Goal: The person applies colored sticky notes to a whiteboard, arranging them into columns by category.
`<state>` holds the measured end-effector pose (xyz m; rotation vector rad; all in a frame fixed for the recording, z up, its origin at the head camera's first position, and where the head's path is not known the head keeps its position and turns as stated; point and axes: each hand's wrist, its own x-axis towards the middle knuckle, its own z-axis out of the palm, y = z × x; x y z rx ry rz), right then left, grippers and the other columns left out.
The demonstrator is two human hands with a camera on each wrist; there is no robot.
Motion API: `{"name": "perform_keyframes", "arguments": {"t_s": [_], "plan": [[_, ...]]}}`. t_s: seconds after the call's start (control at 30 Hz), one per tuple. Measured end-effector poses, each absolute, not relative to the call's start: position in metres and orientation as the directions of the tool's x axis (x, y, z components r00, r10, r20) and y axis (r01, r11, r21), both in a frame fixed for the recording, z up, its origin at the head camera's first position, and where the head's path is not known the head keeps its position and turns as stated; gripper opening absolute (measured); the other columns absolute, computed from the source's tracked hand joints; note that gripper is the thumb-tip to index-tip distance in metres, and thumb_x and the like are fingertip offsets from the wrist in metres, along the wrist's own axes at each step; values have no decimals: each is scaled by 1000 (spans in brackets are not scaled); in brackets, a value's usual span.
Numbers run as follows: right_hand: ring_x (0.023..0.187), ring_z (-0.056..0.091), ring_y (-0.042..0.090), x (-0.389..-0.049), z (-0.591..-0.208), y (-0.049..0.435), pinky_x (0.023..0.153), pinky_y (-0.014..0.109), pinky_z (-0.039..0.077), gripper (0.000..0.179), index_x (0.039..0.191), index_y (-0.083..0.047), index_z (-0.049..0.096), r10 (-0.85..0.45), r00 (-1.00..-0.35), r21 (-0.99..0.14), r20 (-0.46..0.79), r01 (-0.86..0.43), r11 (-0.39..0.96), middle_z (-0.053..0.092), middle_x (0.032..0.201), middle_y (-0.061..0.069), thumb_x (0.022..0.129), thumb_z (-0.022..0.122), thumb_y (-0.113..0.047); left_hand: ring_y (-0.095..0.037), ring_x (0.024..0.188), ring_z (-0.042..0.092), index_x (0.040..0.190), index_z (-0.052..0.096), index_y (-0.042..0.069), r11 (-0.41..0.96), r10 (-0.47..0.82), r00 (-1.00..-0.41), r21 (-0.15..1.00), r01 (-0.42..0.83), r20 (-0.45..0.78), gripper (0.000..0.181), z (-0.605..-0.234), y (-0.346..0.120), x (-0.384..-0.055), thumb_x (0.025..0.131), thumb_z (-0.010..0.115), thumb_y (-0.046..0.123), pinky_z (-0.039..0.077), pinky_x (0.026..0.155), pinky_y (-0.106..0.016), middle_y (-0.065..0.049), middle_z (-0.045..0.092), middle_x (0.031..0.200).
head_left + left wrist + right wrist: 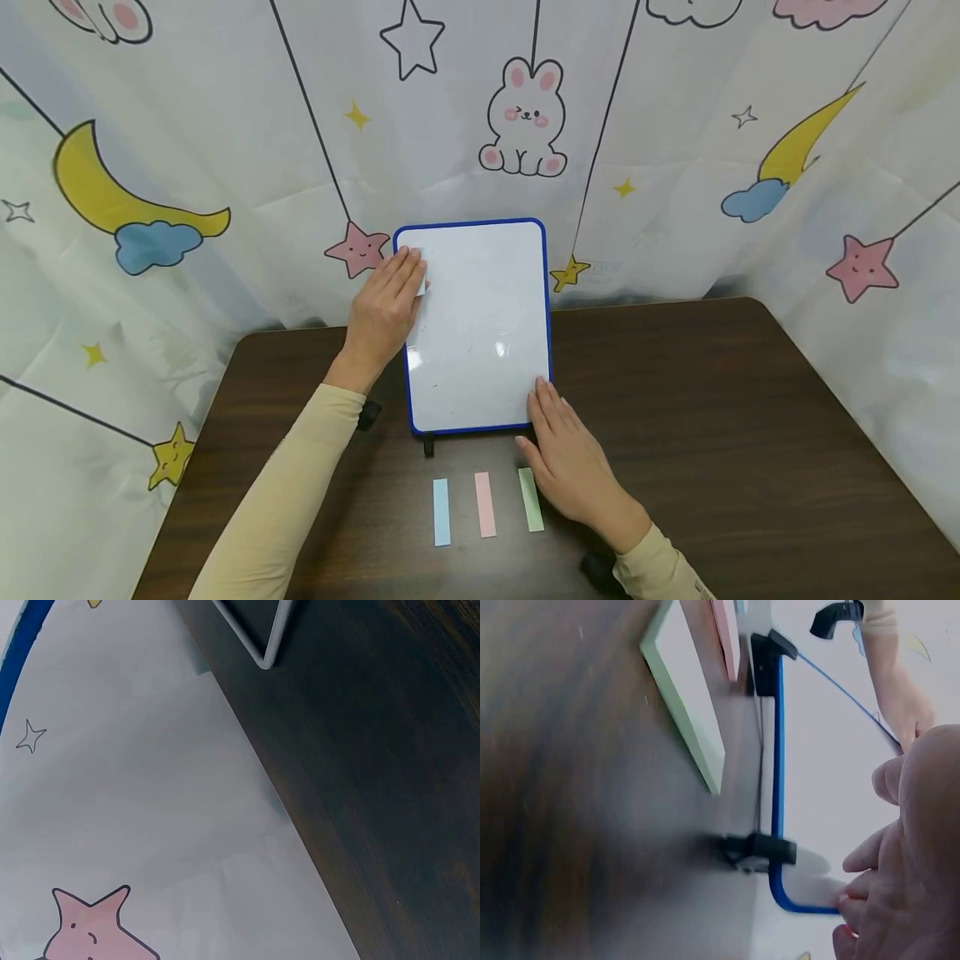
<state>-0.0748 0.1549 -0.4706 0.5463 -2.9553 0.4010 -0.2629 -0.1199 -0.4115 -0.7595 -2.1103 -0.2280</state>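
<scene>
A small whiteboard (480, 325) with a blue frame stands upright at the back of the table. My left hand (382, 308) lies over its upper left edge, fingers straight, pressing on a pale blue slip (422, 288) that mostly hides beneath them. The right hand (567, 454) touches the board's lower right corner with extended fingers; in the right wrist view that hand (922, 862) reaches to the blue frame (778, 765). Below the board lie a blue sticky-note strip (442, 512), a pink one (485, 505) and a green one (531, 500), the green beside my right hand.
Black clip-like feet (761, 850) hold the board's bottom edge. Behind it a grey wire stand (266, 660) rests on the dark wooden table (712, 433). A white curtain (667, 225) printed with stars, moons and a rabbit hangs around the table.
</scene>
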Motion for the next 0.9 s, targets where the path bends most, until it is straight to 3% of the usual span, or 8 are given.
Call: {"name": "perform_keyframes", "arguments": {"t_s": [0.2,0.47,0.9], "plan": [[153,19,25,-76,-468,160,124,45,24,65,153,-1,25,-325,-936,-245,133,-349,905,16,165,12,104,41,-39,-28,130,56,130,62,3,804,430,-453,-103,586,781,44,-410,-118,-262,88,71,9,43,113,-41,-14,61,136],[153,20,25,-77,-469,160,124,45,25,64,153,-1,26,-327,-934,-228,145,-353,907,17,164,12,104,41,-39,-30,132,54,133,59,1,801,447,-465,-110,589,764,44,-410,-118,-262,96,61,26,41,115,-42,-16,59,137],[152,22,27,-77,-471,160,122,49,28,64,153,-1,27,-327,-931,-218,162,-357,908,18,165,12,103,42,-39,-33,130,56,130,61,-1,785,451,-424,-122,608,785,48,-412,-118,-259,91,69,25,45,111,-46,-18,61,135]]}}
